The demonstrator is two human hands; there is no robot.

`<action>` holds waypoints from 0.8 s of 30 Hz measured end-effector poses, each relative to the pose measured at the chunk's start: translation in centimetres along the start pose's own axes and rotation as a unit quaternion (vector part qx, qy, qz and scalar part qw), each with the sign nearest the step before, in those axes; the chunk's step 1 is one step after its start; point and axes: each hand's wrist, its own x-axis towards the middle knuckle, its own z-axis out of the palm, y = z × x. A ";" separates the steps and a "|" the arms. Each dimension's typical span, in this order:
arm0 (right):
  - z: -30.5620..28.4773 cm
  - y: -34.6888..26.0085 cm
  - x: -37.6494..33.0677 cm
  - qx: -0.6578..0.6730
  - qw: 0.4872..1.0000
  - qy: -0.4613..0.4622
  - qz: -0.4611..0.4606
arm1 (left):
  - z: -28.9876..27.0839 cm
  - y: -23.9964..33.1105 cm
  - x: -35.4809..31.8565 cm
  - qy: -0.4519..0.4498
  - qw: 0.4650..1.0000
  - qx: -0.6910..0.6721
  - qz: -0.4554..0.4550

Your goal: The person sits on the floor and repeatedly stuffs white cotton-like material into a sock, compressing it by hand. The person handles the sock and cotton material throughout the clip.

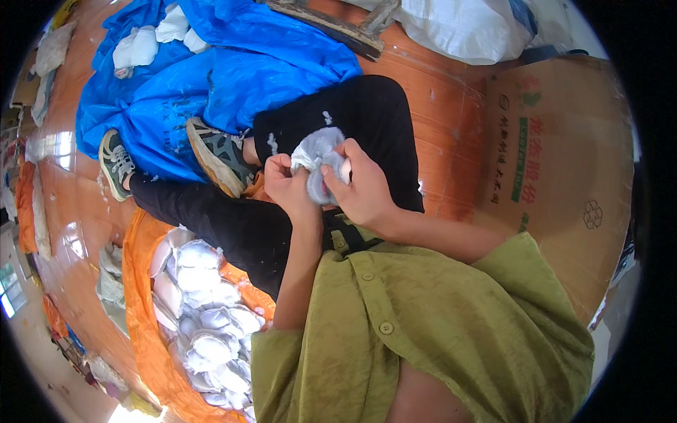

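Between my two hands, over my lap, is a small grey-and-white fuzzy fabric piece (321,144), with a spot of pink near its lower part. It looks like a plush part; its exact kind I cannot tell. My left hand (288,189) pinches its left edge with bent fingers. My right hand (363,185) grips the right side, thumb pressed on the fuzzy surface. The inner fingertips are partly hidden by the fabric.
An orange sack (141,310) at lower left holds many pale fabric pieces (211,345). White bundles (135,48) lie on a blue sack (155,106) beyond my feet. A large cardboard box (557,176) stands at right. A wooden frame (331,28) and white sack (458,28) are at the back.
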 end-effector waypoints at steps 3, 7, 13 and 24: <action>0.5 0.2 0.0 0.038 0.999 0.016 0.025 | -0.1 -0.4 0.2 -0.004 0.999 -0.018 -0.029; 0.0 3.2 1.2 0.220 0.971 0.051 0.083 | 0.2 2.7 -1.5 -0.092 0.960 -0.135 -0.229; -1.2 3.1 2.5 0.316 0.940 0.080 0.102 | 0.9 7.1 -3.0 -0.144 0.945 -0.184 -0.229; 1.0 0.6 -0.8 0.181 0.980 0.042 0.071 | 0.2 0.6 0.1 -0.022 0.999 0.000 -0.028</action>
